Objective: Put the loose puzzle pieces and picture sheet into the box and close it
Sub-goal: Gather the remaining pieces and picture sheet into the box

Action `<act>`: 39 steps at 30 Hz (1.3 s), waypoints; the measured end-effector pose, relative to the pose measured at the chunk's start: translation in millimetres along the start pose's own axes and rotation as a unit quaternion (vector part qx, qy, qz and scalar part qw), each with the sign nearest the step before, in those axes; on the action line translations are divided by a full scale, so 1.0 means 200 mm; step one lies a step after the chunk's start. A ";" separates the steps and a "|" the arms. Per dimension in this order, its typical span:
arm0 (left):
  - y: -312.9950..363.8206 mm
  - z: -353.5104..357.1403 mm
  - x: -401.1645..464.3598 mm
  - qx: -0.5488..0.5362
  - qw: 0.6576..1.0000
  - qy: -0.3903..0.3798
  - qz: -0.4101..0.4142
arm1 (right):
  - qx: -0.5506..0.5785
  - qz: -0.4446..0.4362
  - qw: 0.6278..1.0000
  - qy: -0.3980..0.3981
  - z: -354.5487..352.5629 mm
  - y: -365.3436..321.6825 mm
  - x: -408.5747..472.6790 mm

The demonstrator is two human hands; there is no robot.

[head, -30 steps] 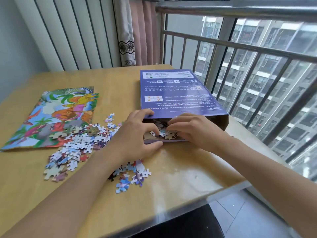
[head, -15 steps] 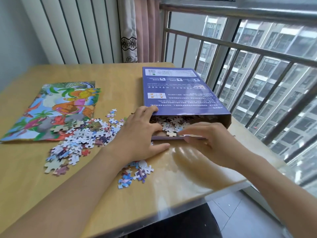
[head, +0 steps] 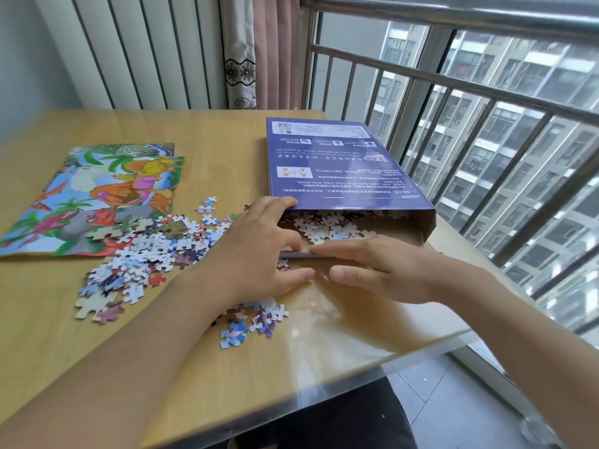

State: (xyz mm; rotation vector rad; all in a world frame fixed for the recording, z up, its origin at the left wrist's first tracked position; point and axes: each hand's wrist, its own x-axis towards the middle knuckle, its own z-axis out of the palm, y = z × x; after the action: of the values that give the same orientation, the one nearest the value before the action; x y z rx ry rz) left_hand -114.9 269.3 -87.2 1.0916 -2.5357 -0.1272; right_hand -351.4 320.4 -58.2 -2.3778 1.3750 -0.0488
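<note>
A flat purple cardboard box (head: 337, 170) printed with white text lies on the glossy yellow wooden surface (head: 162, 351), its near end open on a heap of pale jigsaw pieces inside (head: 330, 226). The left hand (head: 259, 251) rests at that opening, fingers (head: 278, 205) loosely curled on the upper edge, gripping nothing. The right hand (head: 382, 270) lies flat with fingers spread over the box's lower flap. A pile of loose knobbly pieces (head: 146, 251) overlaps the colourful glossy picture sheet (head: 90, 196) to the left
</note>
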 end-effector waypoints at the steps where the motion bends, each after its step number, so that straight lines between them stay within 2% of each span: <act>1: 0.00 0.00 0.00 -0.004 1.000 -0.001 0.001 | -0.013 0.022 0.999 -0.024 0.00 0.02 0.01; 4: -0.01 -0.01 -0.01 -0.012 1.000 -0.003 0.003 | -0.035 0.083 0.996 -0.027 -0.04 0.08 0.07; 8: -0.02 -0.01 -0.01 -0.024 1.000 -0.004 0.002 | -0.076 0.102 0.990 0.064 -0.07 0.11 0.06; 10: -0.02 -0.02 -0.01 -0.024 1.000 -0.003 0.003 | -0.056 0.052 0.994 0.073 -0.03 0.06 -0.02; 12: -0.01 -0.02 -0.01 -0.019 1.000 -0.005 0.004 | -0.037 -0.001 0.998 0.048 0.03 0.00 -0.09; 14: 0.00 -0.02 0.00 -0.010 1.000 -0.007 0.004 | -0.026 -0.003 1.000 0.015 0.06 0.00 -0.10; 18: 0.00 -0.02 -0.01 -0.029 1.000 -0.002 0.008 | -0.038 0.078 0.996 0.006 0.00 0.08 0.03; 22: -0.03 -0.07 -0.02 -0.068 0.998 0.001 0.004 | -0.039 0.137 0.988 0.052 -0.07 0.09 0.08; 24: -0.08 -0.16 -0.03 -0.120 0.989 0.075 -0.050 | -0.073 0.123 0.984 0.102 -0.06 -0.04 0.06; 26: -0.15 -0.30 -0.04 -0.149 0.969 0.135 -0.144 | -0.054 0.083 0.981 0.166 0.00 -0.26 0.02; 27: -0.20 -0.37 -0.07 -0.134 0.963 0.118 -0.201 | -0.027 0.066 0.983 0.171 0.06 -0.39 0.01; 29: -0.30 -0.46 -0.14 -0.034 0.956 0.018 -0.289 | 0.010 0.069 0.990 0.122 0.17 -0.61 0.01; 31: -0.40 -0.46 -0.27 0.024 0.938 -0.070 -0.339 | -0.010 0.114 0.992 0.053 0.29 -0.70 0.03; 32: -0.43 -0.42 -0.34 0.028 0.928 -0.083 -0.363 | -0.029 0.139 0.989 0.033 0.33 -0.72 0.06; 36: -0.45 -0.25 -0.58 -0.008 0.905 -0.043 -0.424 | -0.056 0.158 0.984 0.053 0.43 -0.73 0.20; 39: -0.42 -0.18 -0.59 0.013 0.912 -0.027 -0.409 | -0.048 0.141 0.986 0.076 0.45 -0.77 0.32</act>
State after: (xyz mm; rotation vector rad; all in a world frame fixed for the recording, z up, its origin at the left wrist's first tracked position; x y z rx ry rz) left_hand 29.0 297.8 -108.7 2.1118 -1.9508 -0.3410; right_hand -170.6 362.2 -97.3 -2.2694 1.8119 -0.0883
